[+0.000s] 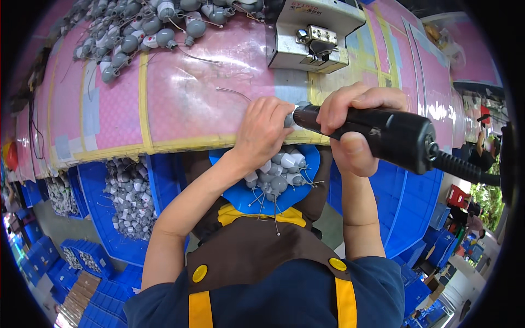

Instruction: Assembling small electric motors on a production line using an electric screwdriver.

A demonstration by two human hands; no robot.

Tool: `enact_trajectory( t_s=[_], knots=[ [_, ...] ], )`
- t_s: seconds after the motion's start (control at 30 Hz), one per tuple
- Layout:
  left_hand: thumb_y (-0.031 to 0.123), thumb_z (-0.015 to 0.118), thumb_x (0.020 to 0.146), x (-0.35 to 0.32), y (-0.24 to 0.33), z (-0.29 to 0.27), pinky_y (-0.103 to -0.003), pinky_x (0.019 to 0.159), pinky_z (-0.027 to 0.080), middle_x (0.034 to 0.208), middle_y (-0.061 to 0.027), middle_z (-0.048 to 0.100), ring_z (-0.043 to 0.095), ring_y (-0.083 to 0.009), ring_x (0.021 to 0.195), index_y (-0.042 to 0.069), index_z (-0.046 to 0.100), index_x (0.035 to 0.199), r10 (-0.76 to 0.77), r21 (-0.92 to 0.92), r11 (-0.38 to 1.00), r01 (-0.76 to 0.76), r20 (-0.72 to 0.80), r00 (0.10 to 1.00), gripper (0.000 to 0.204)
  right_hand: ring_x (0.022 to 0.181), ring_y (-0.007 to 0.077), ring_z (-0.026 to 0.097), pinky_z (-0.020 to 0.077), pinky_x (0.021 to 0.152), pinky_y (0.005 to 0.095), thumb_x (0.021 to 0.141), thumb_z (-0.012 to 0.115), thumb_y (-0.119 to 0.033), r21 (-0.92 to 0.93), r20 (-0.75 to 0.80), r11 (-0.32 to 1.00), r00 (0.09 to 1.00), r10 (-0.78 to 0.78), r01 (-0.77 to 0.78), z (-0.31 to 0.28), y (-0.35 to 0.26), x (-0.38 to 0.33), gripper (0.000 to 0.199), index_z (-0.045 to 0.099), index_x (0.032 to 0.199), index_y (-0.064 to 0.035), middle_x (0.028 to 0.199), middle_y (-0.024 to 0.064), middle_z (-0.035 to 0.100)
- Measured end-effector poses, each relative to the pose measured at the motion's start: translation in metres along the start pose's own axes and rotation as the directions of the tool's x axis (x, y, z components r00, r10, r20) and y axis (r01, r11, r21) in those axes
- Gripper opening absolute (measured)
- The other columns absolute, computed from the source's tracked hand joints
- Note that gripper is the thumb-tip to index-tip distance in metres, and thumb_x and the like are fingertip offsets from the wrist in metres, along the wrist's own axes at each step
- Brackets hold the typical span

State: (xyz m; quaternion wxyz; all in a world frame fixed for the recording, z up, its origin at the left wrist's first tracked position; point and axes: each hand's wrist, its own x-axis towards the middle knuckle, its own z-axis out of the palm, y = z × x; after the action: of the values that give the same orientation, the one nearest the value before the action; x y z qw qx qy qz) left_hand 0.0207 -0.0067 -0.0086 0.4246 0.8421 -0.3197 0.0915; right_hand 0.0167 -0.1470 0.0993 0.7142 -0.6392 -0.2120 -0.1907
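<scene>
My right hand [355, 123] grips a black electric screwdriver [383, 134] held level, its tip pointing left. My left hand [262, 131] is closed around a small grey part at the tool's tip, and the part itself is mostly hidden by the fingers. A thin wire [232, 92] sticks out to the left of that hand. Both hands hover at the front edge of the pink padded table [180, 93]. Below them, on my lap, a blue tray [240, 194] holds several grey and white bulb-shaped parts [276, 172] with wire leads.
A heap of grey bulb-shaped parts [142, 27] lies at the table's far left. A grey metal machine [311, 33] stands at the back centre. Blue crates [128, 197] with more parts sit under the table on the left, and another blue crate [407, 202] on the right.
</scene>
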Motion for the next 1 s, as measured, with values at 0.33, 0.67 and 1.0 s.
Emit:
enact_trajectory(
  t_s=[0.33, 0.67, 1.0],
  knots=[
    [0.019, 0.072, 0.07, 0.01, -0.004, -0.049, -0.04, 0.081, 0.042, 0.094, -0.0158, 0.057, 0.053, -0.0334, 0.092, 0.001, 0.058, 0.095, 0.11, -0.145, 0.985, -0.088, 0.151, 0.982, 0.033, 0.06, 0.0189, 0.052, 0.0467, 0.06, 0.034, 0.084, 0.053, -0.016, 0.176, -0.112, 0.98, 0.991, -0.069, 0.088, -0.019, -0.025, 0.027, 0.028, 0.049, 0.107, -0.0005, 0.083, 0.0161, 0.057],
    [0.025, 0.061, 0.082, 0.069, -0.098, -0.091, -0.042, 0.071, 0.04, 0.098, -0.0117, 0.06, 0.054, -0.0285, 0.086, 0.01, 0.055, 0.104, -0.171, 0.752, 0.587, 0.299, -0.247, 0.954, 0.027, 0.055, 0.0104, 0.054, 0.0411, 0.052, 0.023, 0.075, 0.069, -0.017, -0.224, -0.385, 0.974, 0.917, -0.106, 0.018, 0.007, -0.018, 0.107, 0.018, 0.058, 0.074, -0.0023, 0.064, 0.0031, 0.056],
    [0.009, 0.067, 0.072, 0.003, -0.005, -0.045, -0.041, 0.08, 0.04, 0.095, -0.0143, 0.059, 0.053, -0.0328, 0.09, 0.005, 0.055, 0.104, -0.148, 0.043, 0.988, 0.147, 0.016, 0.989, 0.034, 0.058, 0.017, 0.055, 0.0472, 0.056, 0.0277, 0.078, 0.059, -0.003, -0.081, -0.193, 0.994, 0.977, -0.086, 0.071, -0.002, -0.028, 0.048, 0.018, 0.054, 0.093, 0.004, 0.074, 0.0146, 0.06]
  ],
)
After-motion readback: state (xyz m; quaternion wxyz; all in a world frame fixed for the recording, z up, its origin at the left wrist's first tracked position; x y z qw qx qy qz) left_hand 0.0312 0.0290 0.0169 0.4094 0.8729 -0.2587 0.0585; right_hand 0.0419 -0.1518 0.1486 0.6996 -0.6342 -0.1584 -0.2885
